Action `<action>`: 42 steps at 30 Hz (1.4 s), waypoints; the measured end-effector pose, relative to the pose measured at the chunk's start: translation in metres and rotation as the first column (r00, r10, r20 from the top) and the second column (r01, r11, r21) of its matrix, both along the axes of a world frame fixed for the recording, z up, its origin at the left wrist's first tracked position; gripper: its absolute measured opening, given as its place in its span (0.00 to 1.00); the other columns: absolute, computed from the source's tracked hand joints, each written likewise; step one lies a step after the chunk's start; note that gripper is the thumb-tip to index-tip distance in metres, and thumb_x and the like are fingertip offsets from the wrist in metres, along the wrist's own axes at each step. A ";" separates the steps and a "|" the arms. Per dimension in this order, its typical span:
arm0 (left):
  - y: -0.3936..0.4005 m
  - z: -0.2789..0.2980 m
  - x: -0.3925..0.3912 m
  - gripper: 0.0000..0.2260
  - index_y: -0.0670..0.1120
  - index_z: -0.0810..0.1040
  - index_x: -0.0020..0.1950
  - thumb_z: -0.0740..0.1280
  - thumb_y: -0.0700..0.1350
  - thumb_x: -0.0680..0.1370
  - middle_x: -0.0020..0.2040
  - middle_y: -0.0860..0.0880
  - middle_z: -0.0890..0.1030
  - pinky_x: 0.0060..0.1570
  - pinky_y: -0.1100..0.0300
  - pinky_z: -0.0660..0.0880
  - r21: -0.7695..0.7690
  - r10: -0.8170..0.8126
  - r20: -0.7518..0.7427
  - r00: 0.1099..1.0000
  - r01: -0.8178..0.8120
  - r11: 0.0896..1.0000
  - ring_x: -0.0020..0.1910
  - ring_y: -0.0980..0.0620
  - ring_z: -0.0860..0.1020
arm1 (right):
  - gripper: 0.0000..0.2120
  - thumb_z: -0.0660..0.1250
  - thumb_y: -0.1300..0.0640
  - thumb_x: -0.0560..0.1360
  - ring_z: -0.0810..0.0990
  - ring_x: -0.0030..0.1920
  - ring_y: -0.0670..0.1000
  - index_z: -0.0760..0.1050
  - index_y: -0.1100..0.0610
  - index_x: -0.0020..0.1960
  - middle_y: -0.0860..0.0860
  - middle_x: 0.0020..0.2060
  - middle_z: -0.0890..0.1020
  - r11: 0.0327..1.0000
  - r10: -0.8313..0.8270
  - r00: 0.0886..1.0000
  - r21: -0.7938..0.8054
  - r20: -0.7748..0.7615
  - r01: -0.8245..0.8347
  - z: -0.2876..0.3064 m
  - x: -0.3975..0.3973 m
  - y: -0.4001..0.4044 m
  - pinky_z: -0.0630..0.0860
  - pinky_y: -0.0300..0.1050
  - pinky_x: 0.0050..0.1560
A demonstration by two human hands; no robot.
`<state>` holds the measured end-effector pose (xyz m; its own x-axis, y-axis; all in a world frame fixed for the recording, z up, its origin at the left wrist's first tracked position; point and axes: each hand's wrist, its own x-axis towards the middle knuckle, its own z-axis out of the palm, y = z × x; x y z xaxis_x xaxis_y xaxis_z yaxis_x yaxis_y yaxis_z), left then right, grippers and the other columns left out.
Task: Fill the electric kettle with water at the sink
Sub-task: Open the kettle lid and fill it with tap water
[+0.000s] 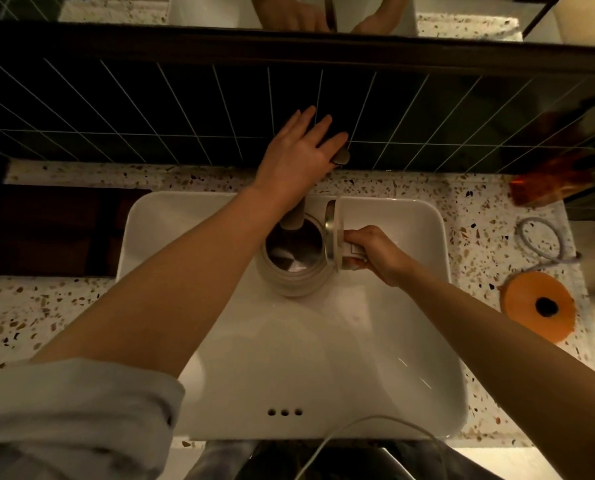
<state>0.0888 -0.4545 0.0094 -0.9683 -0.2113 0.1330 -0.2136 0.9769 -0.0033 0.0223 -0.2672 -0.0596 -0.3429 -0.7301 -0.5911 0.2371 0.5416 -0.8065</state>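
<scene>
A white electric kettle [291, 282] hangs over the white sink [410, 358] with its lid [336, 233] flipped up. My right hand [372, 252] grips its handle on the right side. The tap spout [294, 216] ends just above the kettle's open mouth, and the inside of the kettle glints; I cannot tell whether water is running. My left hand [298, 155] lies flat on the tap lever [341, 155] at the back, fingers spread over it towards the dark tiles.
A speckled terrazzo counter [47, 306] surrounds the sink. An orange round base [538, 306] with a grey cord [542, 240] sits on the right. A dark tiled wall [150, 109] and a mirror stand behind. A thin white cable [358, 427] crosses the near sink rim.
</scene>
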 end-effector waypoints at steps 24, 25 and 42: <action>0.045 -0.038 0.109 0.28 0.49 0.64 0.78 0.67 0.41 0.79 0.76 0.49 0.68 0.71 0.61 0.62 0.969 0.874 0.052 0.483 -0.236 0.072 0.75 0.52 0.65 | 0.30 0.67 0.42 0.64 0.70 0.33 0.58 0.78 0.72 0.44 0.63 0.36 0.74 1.000 -0.022 0.999 0.016 -0.036 0.022 0.007 0.009 -0.002 0.67 0.49 0.39; 0.052 -0.045 0.118 0.28 0.50 0.64 0.78 0.68 0.42 0.79 0.75 0.49 0.69 0.70 0.60 0.64 0.977 0.879 0.146 0.454 -0.208 -0.055 0.74 0.51 0.67 | 0.33 0.67 0.42 0.64 0.71 0.35 0.59 0.77 0.76 0.44 0.64 0.37 0.75 0.999 -0.027 0.999 0.015 -0.042 0.028 0.008 0.010 -0.002 0.68 0.51 0.42; 0.077 -0.064 0.137 0.16 0.54 0.75 0.68 0.64 0.53 0.81 0.62 0.53 0.80 0.68 0.44 0.71 0.943 0.791 0.329 0.517 -0.141 -0.300 0.64 0.52 0.76 | 0.39 0.67 0.39 0.61 0.73 0.39 0.59 0.74 0.79 0.44 0.65 0.37 0.76 0.998 -0.038 0.994 0.046 -0.100 0.043 0.004 0.015 0.000 0.69 0.53 0.44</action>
